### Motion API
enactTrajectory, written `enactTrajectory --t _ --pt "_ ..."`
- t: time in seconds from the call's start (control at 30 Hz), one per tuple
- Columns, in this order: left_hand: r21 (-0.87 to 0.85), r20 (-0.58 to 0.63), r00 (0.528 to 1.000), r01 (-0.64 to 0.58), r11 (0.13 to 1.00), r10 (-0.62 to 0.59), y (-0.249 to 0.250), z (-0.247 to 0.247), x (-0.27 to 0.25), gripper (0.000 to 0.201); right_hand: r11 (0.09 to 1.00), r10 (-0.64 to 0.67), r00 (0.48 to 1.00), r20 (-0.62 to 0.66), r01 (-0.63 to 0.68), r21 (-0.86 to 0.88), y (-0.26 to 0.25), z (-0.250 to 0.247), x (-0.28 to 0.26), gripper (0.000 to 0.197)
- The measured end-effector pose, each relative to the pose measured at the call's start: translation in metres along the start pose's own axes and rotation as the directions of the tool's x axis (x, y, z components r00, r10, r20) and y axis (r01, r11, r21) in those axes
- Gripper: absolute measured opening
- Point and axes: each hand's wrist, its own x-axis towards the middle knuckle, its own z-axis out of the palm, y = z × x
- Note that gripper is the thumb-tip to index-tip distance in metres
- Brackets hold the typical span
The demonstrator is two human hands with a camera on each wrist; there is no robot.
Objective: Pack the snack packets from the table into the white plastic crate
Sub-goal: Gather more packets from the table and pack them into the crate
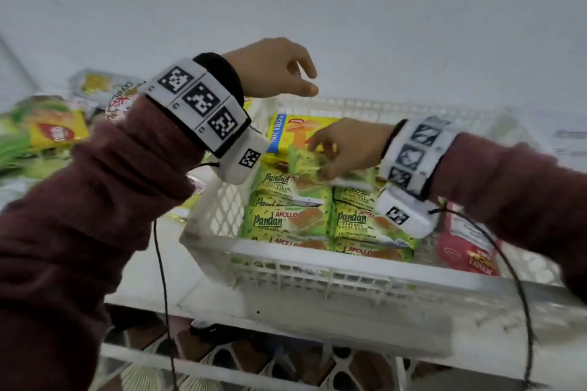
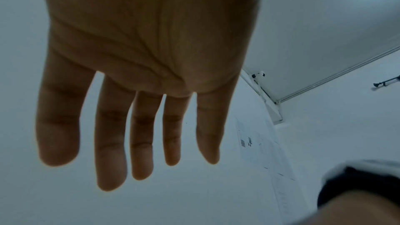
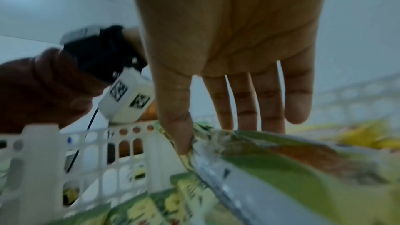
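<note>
The white plastic crate (image 1: 317, 260) stands on the table in front of me. Several green Pandan cake packets (image 1: 286, 219) lie in rows inside it, with a yellow packet (image 1: 298, 130) at the far end and a red packet (image 1: 467, 247) on the right. My right hand (image 1: 320, 152) is inside the crate and pinches another green Pandan packet (image 1: 305, 159) between thumb and fingers, just above the rows. The right wrist view shows that hand (image 3: 216, 136) gripping the packet (image 3: 292, 160) near the crate wall (image 3: 43, 143). My left hand (image 1: 305, 79) hovers empty over the crate's far left corner, its fingers (image 2: 134, 143) spread.
More snack packets (image 1: 54, 133), yellow and green, lie on the table left of the crate. A white wall rises behind the table. Black cables (image 1: 165, 279) hang from both wrists. Below the table's front edge a lower shelf (image 1: 254, 368) holds dark items.
</note>
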Motion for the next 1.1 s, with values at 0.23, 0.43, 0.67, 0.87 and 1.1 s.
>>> enactTrajectory --t 0.23,0.43,0.67,0.87,1.1 --pt "0.014 0.049 0.998 -0.028 0.999 0.028 -0.011 -0.002 -0.001 0.036 0.979 -0.075 0.994 0.081 0.088 -0.185 -0.034 0.039 0.039 0.053" --pt "0.102 0.127 0.985 -0.131 0.986 0.118 0.012 0.008 0.014 0.030 0.989 -0.011 0.984 0.175 0.036 -0.141 0.011 -0.010 -0.009 0.043" --pt "0.133 0.428 0.848 -0.400 0.907 0.311 0.089 0.079 0.036 0.040 0.816 0.577 0.809 0.107 -0.577 -0.039 0.122 -0.024 -0.064 0.051" --pt "0.172 0.649 0.696 -0.527 0.832 0.306 0.141 0.155 0.033 0.043 0.795 0.606 0.784 0.134 -0.600 -0.086 0.143 0.013 -0.056 0.076" --pt "0.212 0.727 0.638 -0.559 0.801 0.253 0.171 0.179 0.027 0.039 0.825 0.547 0.821 0.162 -0.561 0.060 0.152 0.015 -0.048 0.083"
